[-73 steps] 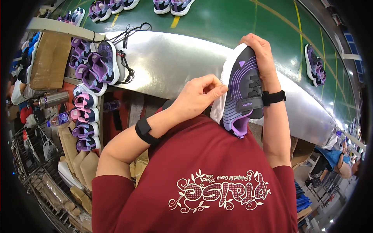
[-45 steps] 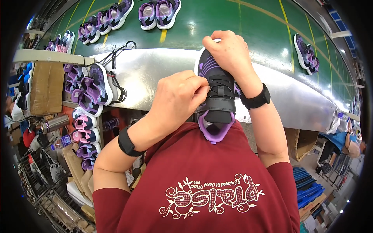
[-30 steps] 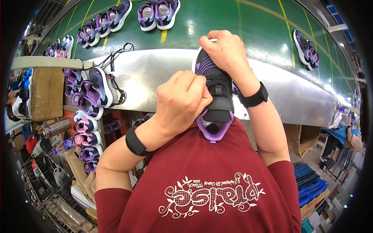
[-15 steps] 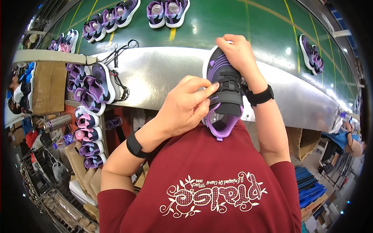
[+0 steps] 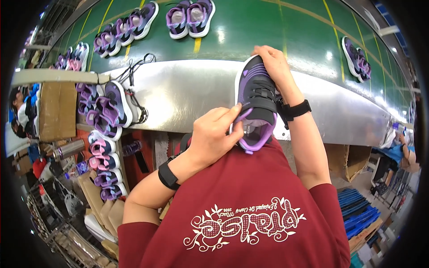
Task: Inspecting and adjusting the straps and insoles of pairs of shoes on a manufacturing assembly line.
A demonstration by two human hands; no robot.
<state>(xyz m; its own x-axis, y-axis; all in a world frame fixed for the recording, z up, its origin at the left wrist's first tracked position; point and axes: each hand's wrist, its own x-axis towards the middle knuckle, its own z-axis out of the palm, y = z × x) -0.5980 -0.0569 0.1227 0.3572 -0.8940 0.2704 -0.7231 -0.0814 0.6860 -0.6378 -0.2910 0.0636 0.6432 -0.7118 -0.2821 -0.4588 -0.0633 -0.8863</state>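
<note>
A black and purple sneaker (image 5: 255, 96) with a white sole is held up before my chest, its toe pointing away and its purple-lined opening toward me. My right hand (image 5: 275, 67) wraps round the toe end from the right side. With thumb and fingers, my left hand (image 5: 218, 132) pinches the left side of the shoe, near the end of the strap and the collar edge. Dark elastic laces and a wide strap cross the top of the shoe. Some fingertips of my right hand are hidden behind the toe.
Beyond the metal ledge (image 5: 187, 85) runs a green belt (image 5: 250, 27) with pairs of sneakers (image 5: 190, 20) on it. More sneakers (image 5: 109, 109) stack at the left beside a cardboard box (image 5: 58, 109). Black cords (image 5: 132, 71) lie on the ledge. Another pair (image 5: 356, 60) sits at the right.
My left hand has moved from the middle of the straps toward me, to the left collar edge. The shoe has turned slightly. My right hand still grips the toe.
</note>
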